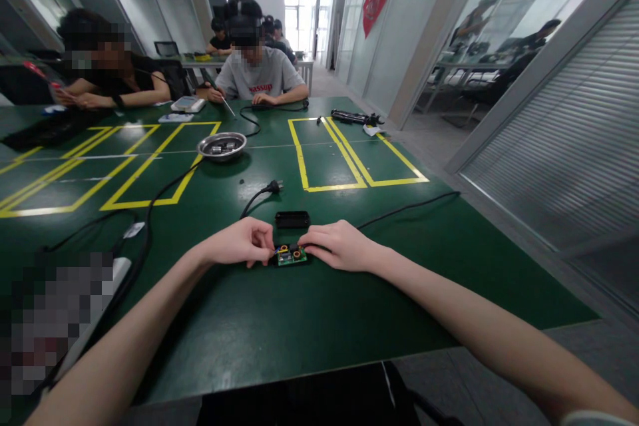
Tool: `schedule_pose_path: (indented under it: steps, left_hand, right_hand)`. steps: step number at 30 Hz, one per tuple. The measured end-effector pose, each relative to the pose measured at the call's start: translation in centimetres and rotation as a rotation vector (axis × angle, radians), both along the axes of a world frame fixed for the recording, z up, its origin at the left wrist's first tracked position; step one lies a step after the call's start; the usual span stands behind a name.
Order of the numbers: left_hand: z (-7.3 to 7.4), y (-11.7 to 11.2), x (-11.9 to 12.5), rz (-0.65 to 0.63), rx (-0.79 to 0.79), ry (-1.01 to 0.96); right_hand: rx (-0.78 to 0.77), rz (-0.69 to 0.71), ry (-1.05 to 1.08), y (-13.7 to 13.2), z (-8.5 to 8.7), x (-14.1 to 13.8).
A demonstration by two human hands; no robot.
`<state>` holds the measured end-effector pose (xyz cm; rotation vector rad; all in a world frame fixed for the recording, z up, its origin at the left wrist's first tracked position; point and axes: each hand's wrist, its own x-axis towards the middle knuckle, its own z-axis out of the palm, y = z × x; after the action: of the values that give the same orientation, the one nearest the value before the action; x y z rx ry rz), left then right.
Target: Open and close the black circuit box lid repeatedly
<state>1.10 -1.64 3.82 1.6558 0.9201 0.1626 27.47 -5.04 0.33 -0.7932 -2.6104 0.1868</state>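
Observation:
A small green circuit board [292,257] with copper-coloured ring coils lies on the table in front of me, with black casing visible around its edges. At its left end, my left hand [244,243] is closed, thumb and index finger pinching the edge where a bit of blue wire shows. The fingers of my right hand [339,246] grip the board's right end, thumb at the near side and fingers along the far side. Just behind the board, a black plastic case half [292,219] rests with its hollow side up.
A black power plug [274,187] and its cord lie beyond my left hand. Farther off are a metal bowl [221,146] with metal parts and a black tool-like object [355,118]. Yellow tape [334,188] marks the green table. Two people sit across, one holding a thin tool.

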Motion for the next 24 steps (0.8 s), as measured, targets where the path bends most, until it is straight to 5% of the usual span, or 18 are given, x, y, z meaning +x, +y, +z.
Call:
schedule_pose_path:
  steps: [4, 13, 24]
  left_hand:
    - [-0.5, 0.0, 0.0, 0.086, 0.042, -0.032]
    - [-0.3, 0.7, -0.5, 0.063, 0.247, -0.022]
    - [-0.2, 0.8, -0.5, 0.055, 0.190, -0.011]
  right_hand:
    - [-0.042, -0.067, -0.024, 0.1, 0.1, 0.0]
    - [-0.094, -0.236, -0.023, 0.7, 0.3, 0.3]
    - [-0.092, -0.131, -0.004, 1.3, 0.3, 1.5]
